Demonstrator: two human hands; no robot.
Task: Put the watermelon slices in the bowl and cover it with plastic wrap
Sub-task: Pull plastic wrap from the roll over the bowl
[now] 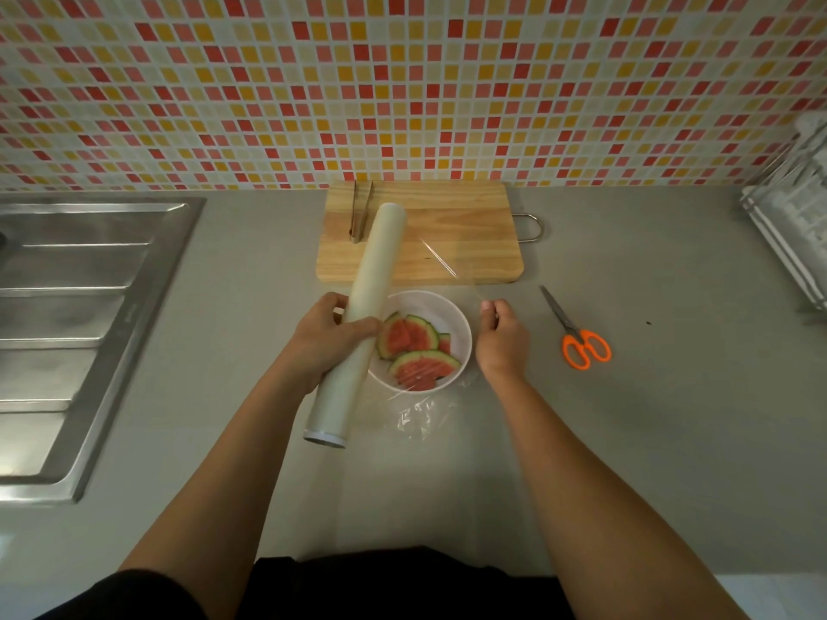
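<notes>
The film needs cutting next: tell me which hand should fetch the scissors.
Right, probably. The orange-handled scissors lie just outside the right hand, while the left hand grips the plastic wrap roll across the bowl. The right hand must first release the film it pinches.

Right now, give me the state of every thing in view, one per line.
watermelon slices: lying in the bowl.
bowl: upright, film drawn across it.
plastic wrap roll: gripped by the left hand, partly unrolled.
film: pinched by the right hand, uncut from the roll.
scissors: blades shut, lying on the counter.
tongs: lying on the cutting board.
</notes>
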